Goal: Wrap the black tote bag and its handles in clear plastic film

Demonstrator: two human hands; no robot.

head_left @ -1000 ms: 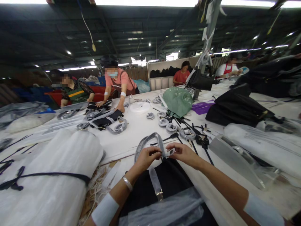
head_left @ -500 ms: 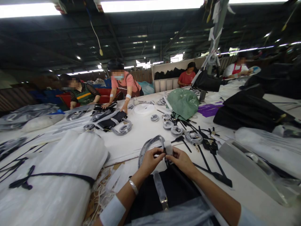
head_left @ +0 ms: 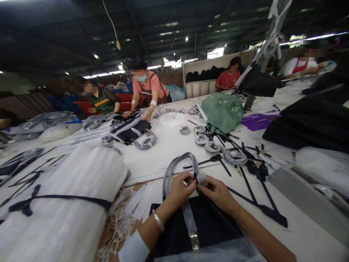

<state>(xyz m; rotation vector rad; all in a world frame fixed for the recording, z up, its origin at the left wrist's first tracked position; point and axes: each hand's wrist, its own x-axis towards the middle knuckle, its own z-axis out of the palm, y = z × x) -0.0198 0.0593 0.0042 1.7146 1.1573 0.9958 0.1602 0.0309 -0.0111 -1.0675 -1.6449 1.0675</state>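
Pinching close: left hand (head_left: 180,190) and right hand (head_left: 219,193) both have fingers clamped on a white wrap tab (head_left: 202,178) at the base of the handle (head_left: 178,158), black bag (head_left: 211,223) lying on the tabletop (head_left: 169,145). Handle looks mostly wrapped; this end seems unfinished.

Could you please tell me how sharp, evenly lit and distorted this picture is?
Head view: the left hand and right hand pinching the wrapped handle are fairly sharp and evenly lit; the wide lens stretches the white roll at the left edge; the co-worker in the pink shirt looks softer; the ceiling lamps burn out white against a dark roof.
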